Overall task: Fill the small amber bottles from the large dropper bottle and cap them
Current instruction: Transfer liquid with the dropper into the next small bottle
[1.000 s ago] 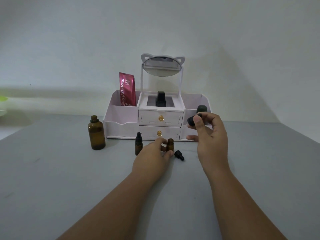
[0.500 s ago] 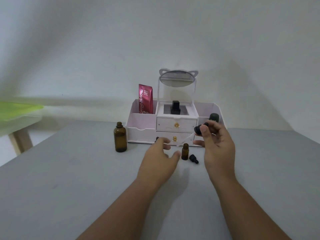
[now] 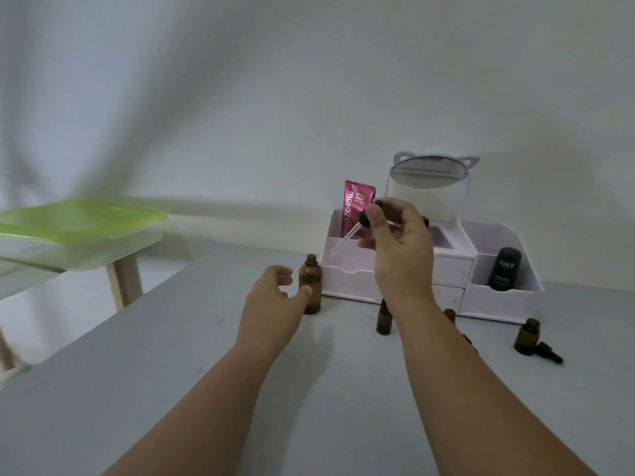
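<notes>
The large amber bottle [image 3: 310, 286] stands uncapped on the grey table [image 3: 171, 372]. My left hand [image 3: 271, 304] is open just left of it, thumb near its side, not gripping. My right hand [image 3: 398, 249] is raised above the table and pinches the black bulb of the dropper [image 3: 347, 233], whose clear pipette slants down to the left. A small amber bottle [image 3: 383, 319] stands partly behind my right wrist. Another small amber bottle [image 3: 526, 338] stands uncapped at the right, with a black dropper cap [image 3: 549, 353] lying beside it. A third small bottle [image 3: 450, 314] peeks out behind my right forearm.
A white organiser [image 3: 498, 297] with drawers and a cat-ear mirror [image 3: 427, 173] stands at the back, holding a pink sachet [image 3: 355, 204] and a black jar [image 3: 505, 269]. A green-topped side table [image 3: 79, 228] stands beyond the left edge.
The view has swung left. My left hand left the small bottle and reached to the large bottle. My right hand carried the dropper up and left, toward the large bottle.
</notes>
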